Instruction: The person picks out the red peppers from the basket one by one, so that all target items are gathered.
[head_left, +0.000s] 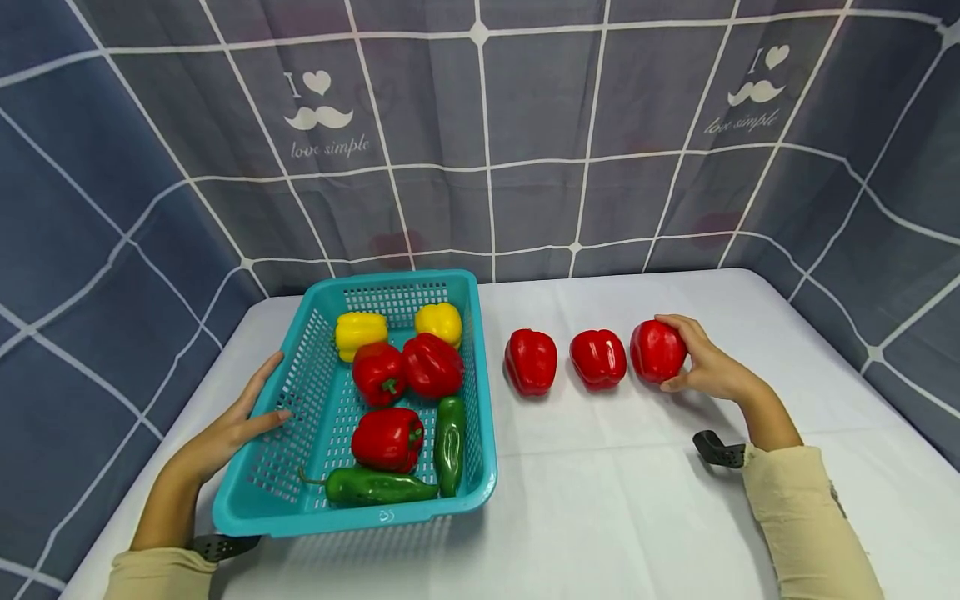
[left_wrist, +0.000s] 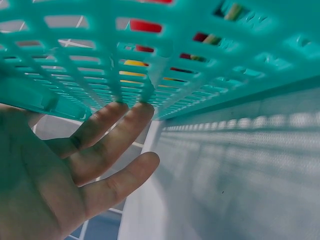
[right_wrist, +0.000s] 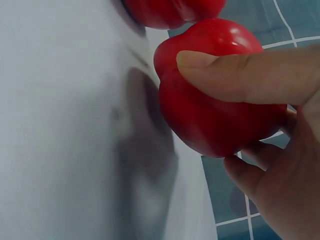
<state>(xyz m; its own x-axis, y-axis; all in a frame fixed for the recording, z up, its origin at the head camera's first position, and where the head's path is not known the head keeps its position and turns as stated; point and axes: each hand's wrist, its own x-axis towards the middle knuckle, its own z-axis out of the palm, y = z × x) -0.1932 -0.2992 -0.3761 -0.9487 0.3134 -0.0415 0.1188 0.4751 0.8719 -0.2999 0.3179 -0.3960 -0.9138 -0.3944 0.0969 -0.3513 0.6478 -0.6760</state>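
My right hand (head_left: 708,362) grips a red bell pepper (head_left: 654,352), the rightmost of three in a row on the table. In the right wrist view my thumb lies across this pepper (right_wrist: 220,120) and the fingers are behind it. Left of it sit a second red bell pepper (head_left: 597,359) and a third red bell pepper (head_left: 531,362). My left hand (head_left: 225,437) holds the left side of a turquoise basket (head_left: 296,408), thumb over the rim. Seen from the left wrist, its fingers (left_wrist: 107,145) extend along the basket's outer slotted wall.
Inside the basket lie yellow bell peppers (head_left: 361,333), red bell peppers (head_left: 388,439) and long green peppers (head_left: 381,487). A white cloth (head_left: 585,517) covers the table. Grey checked curtains (head_left: 540,100) enclose the back and sides.
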